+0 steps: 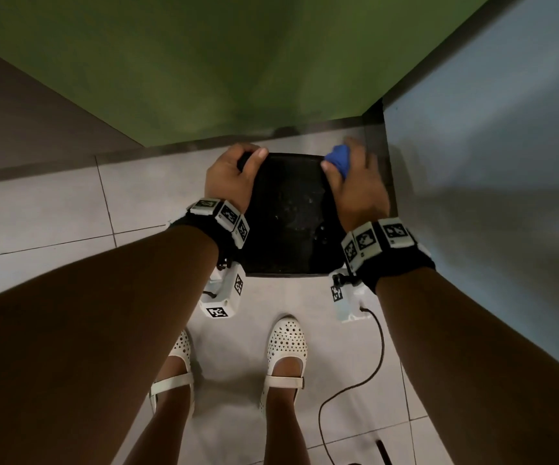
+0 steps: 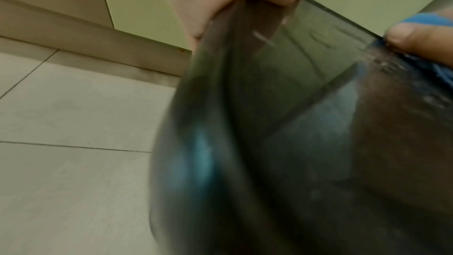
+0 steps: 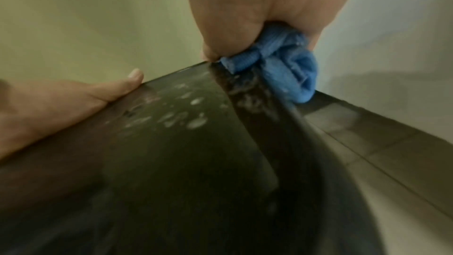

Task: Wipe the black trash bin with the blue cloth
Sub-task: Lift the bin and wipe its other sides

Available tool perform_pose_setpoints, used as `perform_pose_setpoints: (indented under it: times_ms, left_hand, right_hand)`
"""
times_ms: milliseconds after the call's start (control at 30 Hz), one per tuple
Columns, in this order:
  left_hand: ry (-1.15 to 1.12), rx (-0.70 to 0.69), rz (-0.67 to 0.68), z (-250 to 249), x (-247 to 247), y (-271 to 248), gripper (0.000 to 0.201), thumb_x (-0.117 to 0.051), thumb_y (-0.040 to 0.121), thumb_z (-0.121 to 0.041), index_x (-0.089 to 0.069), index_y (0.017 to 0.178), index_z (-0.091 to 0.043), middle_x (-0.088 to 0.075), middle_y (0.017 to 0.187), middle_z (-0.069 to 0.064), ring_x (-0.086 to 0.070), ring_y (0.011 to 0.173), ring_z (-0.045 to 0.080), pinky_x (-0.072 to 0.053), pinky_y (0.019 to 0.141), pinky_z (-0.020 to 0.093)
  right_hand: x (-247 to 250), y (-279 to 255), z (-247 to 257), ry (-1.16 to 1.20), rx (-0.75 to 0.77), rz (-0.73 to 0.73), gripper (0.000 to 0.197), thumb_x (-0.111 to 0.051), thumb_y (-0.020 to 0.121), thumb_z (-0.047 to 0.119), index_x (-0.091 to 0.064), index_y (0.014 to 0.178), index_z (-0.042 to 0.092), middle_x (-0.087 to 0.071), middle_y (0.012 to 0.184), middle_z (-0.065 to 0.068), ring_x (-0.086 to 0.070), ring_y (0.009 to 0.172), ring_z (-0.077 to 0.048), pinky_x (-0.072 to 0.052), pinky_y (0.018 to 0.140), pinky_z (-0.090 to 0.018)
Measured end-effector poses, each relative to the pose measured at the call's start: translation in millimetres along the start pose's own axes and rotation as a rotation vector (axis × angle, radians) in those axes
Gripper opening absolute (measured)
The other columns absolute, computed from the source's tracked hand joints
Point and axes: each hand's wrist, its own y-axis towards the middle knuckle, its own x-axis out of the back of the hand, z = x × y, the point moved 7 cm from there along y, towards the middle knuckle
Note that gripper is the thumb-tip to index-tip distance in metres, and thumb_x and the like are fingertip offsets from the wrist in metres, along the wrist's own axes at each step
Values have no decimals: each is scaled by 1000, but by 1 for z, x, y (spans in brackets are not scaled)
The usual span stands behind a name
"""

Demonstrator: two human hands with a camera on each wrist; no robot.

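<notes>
Both hands are laid on the far corners of the black trash bin point(image 1: 288, 216), which is stood on the pale tiled floor point(image 1: 53, 209) in a corner, close to the green wall point(image 1: 204, 78) and just beside a grey-blue panel point(image 1: 489, 162) on the right. The far left corner of the bin's top is gripped by the left hand point(image 1: 229, 177), with the fingers curled over the edge and the thumb laid on the upper surface. The blue cloth point(image 1: 338, 161), bunched into a wad, is held in the curled fingers of the right hand point(image 1: 355, 186) and is pressed against the far right corner of the bin.

In the right wrist view, droplets and foamy streaks point(image 3: 186, 111) are seen on the dark top surface, so the wiping is judged to be under way and not finished. For this step to be done well, the bin should be kept steady by the left hand while the cloth is drawn along the edge and across the wet top in overlapping passes. The wad would probably be better opened out a little, so that more cloth is laid flat on the plastic. Care is called for beside the panel, where little room is left for the right hand. Whether the bin's sides are clean cannot be told.
</notes>
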Motion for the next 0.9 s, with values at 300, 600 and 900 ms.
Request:
perform_pose_setpoints:
  times_ms: [300,600,900]
  left_hand:
    - [16,-91,-12,-7,0,-2,24,-61,86,-33,-68,102,-16,-68,104,5,-61,96,16,-47,86,21]
    - [2,-102,-13,-6,2,-2,25,-53,91,-31,-67,102,-13,-68,104,7,-61,99,19,-45,87,22]
    - [-52,-64,45,2,-3,3,27,-50,93,-32,-67,106,-16,-67,108,4,-59,101,15,-43,87,19]
  right_hand:
    - [-16,-6,33,-175,71,-180,46,-41,95,36,-41,136,16,-38,141,-18,-37,124,-39,-34,98,-48]
    - [-14,-20,17,-116,133,-171,45,-40,95,32,-38,138,19,-27,149,-14,-25,135,-36,-26,108,-46]
    - [-45,-124,-8,-184,341,-200,45,-57,79,14,-49,123,18,-47,136,-13,-29,129,-31,-38,99,-47]
